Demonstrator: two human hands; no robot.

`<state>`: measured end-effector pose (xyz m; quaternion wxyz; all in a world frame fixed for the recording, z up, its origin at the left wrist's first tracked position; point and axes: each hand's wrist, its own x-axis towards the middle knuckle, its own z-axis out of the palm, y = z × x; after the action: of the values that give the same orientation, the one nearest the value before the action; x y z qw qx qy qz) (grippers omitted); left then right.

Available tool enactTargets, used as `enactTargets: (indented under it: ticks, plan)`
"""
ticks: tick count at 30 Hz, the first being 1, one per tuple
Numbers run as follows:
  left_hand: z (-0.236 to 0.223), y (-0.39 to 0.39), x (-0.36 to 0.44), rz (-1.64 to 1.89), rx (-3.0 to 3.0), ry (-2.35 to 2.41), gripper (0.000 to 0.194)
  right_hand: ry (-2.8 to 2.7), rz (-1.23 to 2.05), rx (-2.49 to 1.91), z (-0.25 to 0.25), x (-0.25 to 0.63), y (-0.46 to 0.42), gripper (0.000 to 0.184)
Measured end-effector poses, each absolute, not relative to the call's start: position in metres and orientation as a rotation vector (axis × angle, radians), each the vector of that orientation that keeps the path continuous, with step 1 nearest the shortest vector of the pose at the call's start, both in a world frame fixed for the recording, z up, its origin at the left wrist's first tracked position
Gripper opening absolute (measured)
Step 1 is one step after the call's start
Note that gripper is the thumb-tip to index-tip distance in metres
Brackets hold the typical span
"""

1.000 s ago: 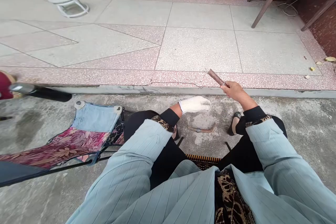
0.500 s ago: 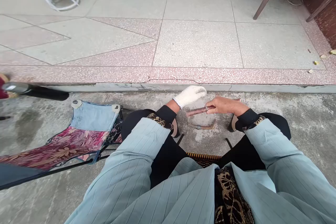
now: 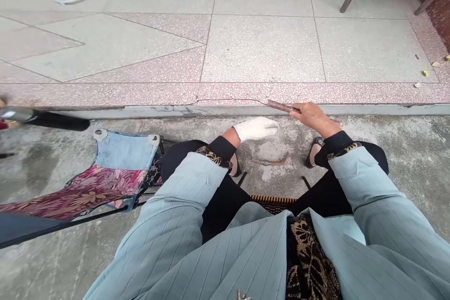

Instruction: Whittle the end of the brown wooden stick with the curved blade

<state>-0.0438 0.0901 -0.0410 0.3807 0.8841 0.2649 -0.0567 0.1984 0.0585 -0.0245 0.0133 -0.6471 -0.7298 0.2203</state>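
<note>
My bare right hand (image 3: 312,118) pinches a short brown rod (image 3: 280,106) narrowly in its fingers, with my gloved left hand (image 3: 256,129) near it, its grip unclear to me. A bent, metal-banded stick (image 3: 270,162) lies on the concrete (image 3: 404,150) — between my feet (image 3: 314,158).

Head-worn camera looks forward and down (at left hand (image 3: 256,129), right hand (image 3: 312,119))

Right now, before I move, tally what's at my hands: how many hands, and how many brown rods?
Hands: 2 (white knit-gloved left hand, bare right hand)
Brown rods: 2 (straight reddish-brown rod held in the right hand; thin curved brown rod with a metal band on the rough grey concrete floor)
Total: 4
</note>
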Motion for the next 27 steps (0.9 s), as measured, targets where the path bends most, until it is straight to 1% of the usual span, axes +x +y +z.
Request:
enactTargets:
  ticks: [2,4,5,7,9,10,11,12,14,17,19,23,24,25,27]
  plan:
    - [-0.038,0.09,-0.045,-0.169,2.298,0.611,0.04,-2.413,0.636,-2.106,-0.026,0.193,0.058,0.032]
    - [-0.034,0.089,-0.046,-0.166,2.313,0.612,0.038,-2.597,0.756,-2.106,-0.025,0.185,0.055,0.031]
    - [-0.032,0.088,-0.047,-0.145,2.304,0.63,0.037,-2.694,0.902,-2.039,-0.024,0.18,0.052,0.028]
    - [-0.028,0.088,-0.048,-0.075,2.246,0.675,0.035,-2.797,1.306,-1.762,-0.018,0.173,0.046,0.022]
    - [-0.025,0.089,-0.05,0.018,2.157,0.695,0.034,-2.716,1.662,-1.417,-0.008,0.172,0.039,0.02]
    - [-0.024,0.09,-0.05,0.069,2.106,0.703,0.034,-2.614,1.751,-1.29,-0.002,0.175,0.037,0.022]
    - [-0.024,0.091,-0.051,0.125,2.052,0.717,0.033,-2.489,1.766,-1.218,0.004,0.178,0.036,0.025]
    - [-0.024,0.091,-0.05,0.18,1.989,0.736,0.033,-2.344,1.717,-1.198,0.01,0.183,0.035,0.028]
    - [-0.026,0.092,-0.049,0.265,1.845,0.768,0.034,-1.976,1.495,-1.293,0.02,0.194,0.038,0.031]
    - [-0.033,0.089,-0.045,0.241,1.706,0.729,0.034,-1.462,1.147,-1.49,0.024,0.207,0.048,0.025]
    - [-0.034,0.084,-0.043,0.137,1.707,0.637,0.034,-1.313,1.029,-1.586,0.019,0.213,0.056,0.022]
    - [-0.023,0.077,-0.042,-0.052,1.78,0.456,0.034,-1.388,0.957,-1.838,0.003,0.218,0.065,0.022]
    - [-0.017,0.077,-0.044,-0.064,1.805,0.423,0.031,-1.456,0.929,-1.906,-0.001,0.218,0.065,0.024]
    - [-0.012,0.077,-0.047,-0.068,1.818,0.404,0.029,-1.586,0.889,-1.979,-0.005,0.217,0.066,0.024]
    - [-0.002,0.079,-0.053,0.015,1.755,0.449,0.029,-1.971,0.826,-2.085,-0.01,0.212,0.065,0.019]
